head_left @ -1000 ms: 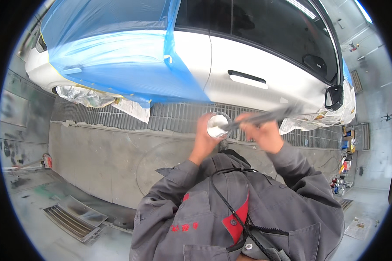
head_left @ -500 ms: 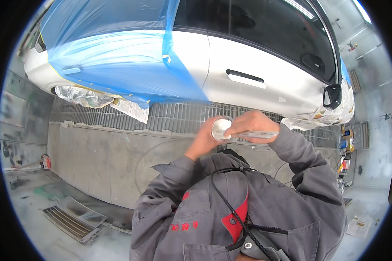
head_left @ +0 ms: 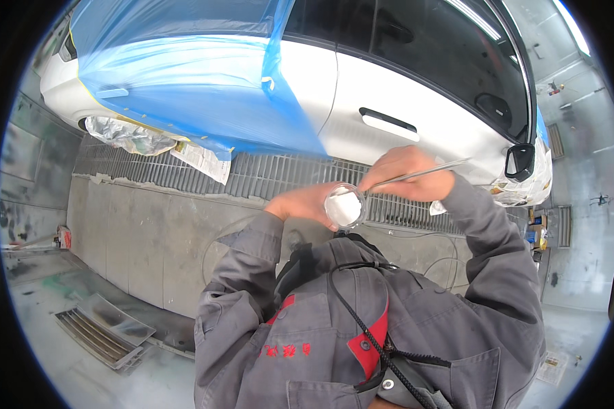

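My left hand [head_left: 301, 204] is wrapped round a clear cup [head_left: 361, 217] in front of my chest. Thick-looking white liquid [head_left: 344, 208] shows through its open top. Just right of the cup, my right hand [head_left: 408, 170] is closed on a thin, flat grey stirring stick [head_left: 450, 166]. One end of the stick sticks out past the wrist to the right. Its other end slopes down toward the cup rim, and I cannot tell whether it dips into the liquid.
Across the far side stands a white car [head_left: 382, 146], partly draped in blue masking film [head_left: 184, 88]. Below it runs a metal floor grate [head_left: 252, 180]. A thin hose [head_left: 450, 262] curls over the floor on the right. Louvred panels [head_left: 99, 334] lie at lower left.
My right hand has lifted away from over the cup, and the stick is tilted differently. The cup sits slightly lower, its white contents more exposed. The view has shifted a little.
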{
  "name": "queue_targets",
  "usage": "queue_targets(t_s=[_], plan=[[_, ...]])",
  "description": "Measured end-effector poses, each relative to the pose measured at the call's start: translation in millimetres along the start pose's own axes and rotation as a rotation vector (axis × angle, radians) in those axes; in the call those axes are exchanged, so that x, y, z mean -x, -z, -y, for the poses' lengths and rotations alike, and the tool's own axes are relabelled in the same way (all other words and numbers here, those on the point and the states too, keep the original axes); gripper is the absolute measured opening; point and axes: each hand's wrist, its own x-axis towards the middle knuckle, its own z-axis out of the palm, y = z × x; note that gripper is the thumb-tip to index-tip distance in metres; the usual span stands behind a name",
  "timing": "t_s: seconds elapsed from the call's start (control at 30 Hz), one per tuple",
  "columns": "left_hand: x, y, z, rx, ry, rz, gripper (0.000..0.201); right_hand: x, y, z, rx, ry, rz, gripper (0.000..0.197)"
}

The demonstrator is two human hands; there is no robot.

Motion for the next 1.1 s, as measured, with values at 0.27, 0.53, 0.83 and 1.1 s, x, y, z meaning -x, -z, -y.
queue_targets(t_s=[0.27,0.53,0.83,1.1], plan=[[-8.1,19.8,-4.2,-0.032,0.049,0.273,0.093,-8.5,-0.5,6.4,0.034,0.176,0.078,0.022],[-13.9,33.1,-6.9,-0.013,0.08,0.37,0.095,-1.6,-1.4,6.0,0.05,0.266,0.159,0.031],[-27.8,34.4,-7.1,0.012,0.066,0.524,0.093,-6.4,-0.8,38.1,0.201,0.305,0.317,0.031],[-23.2,32.9,-10.0,-0.077,-0.052,0.482,0.091,-0.1,1.8,-30.0,-0.027,-0.014,0.096,0.024]])
